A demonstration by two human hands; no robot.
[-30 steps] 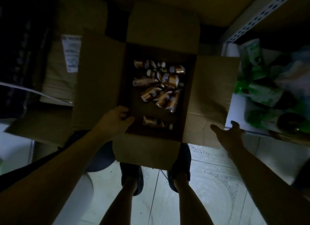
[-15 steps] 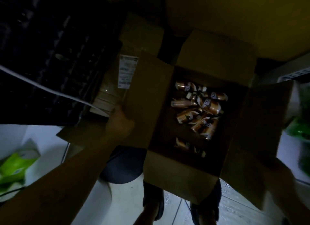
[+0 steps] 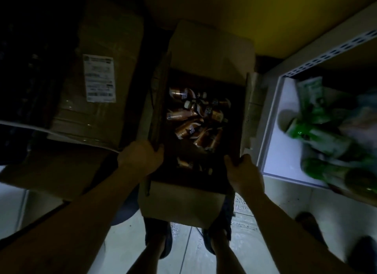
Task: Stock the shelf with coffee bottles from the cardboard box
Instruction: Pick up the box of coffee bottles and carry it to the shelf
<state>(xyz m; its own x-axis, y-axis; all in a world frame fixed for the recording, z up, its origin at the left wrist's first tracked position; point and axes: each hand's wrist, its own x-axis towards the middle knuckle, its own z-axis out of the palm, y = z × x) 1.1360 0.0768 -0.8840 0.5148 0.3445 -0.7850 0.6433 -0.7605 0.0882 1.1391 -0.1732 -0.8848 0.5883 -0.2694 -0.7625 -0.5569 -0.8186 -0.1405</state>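
Note:
An open cardboard box [image 3: 179,204] stands on the floor in front of my feet. Several brown coffee bottles [image 3: 192,118] lie jumbled inside it, and one more bottle [image 3: 184,163] lies apart near the front wall. My left hand [image 3: 140,158] grips the box's left flap, which stands upright. My right hand [image 3: 243,173] grips the right flap [image 3: 252,110], also raised. The white shelf [image 3: 271,134] is at the right, its board lit.
A larger closed carton [image 3: 98,102] with a white label lies left of the box. Green packages [image 3: 318,134] lie on the shelf board. A perforated shelf post [image 3: 330,53] runs above it. The floor is pale tile; the scene is dim.
Both side flaps lay spread open before; now both hands hold them raised upright. The view swung left and came back over the box.

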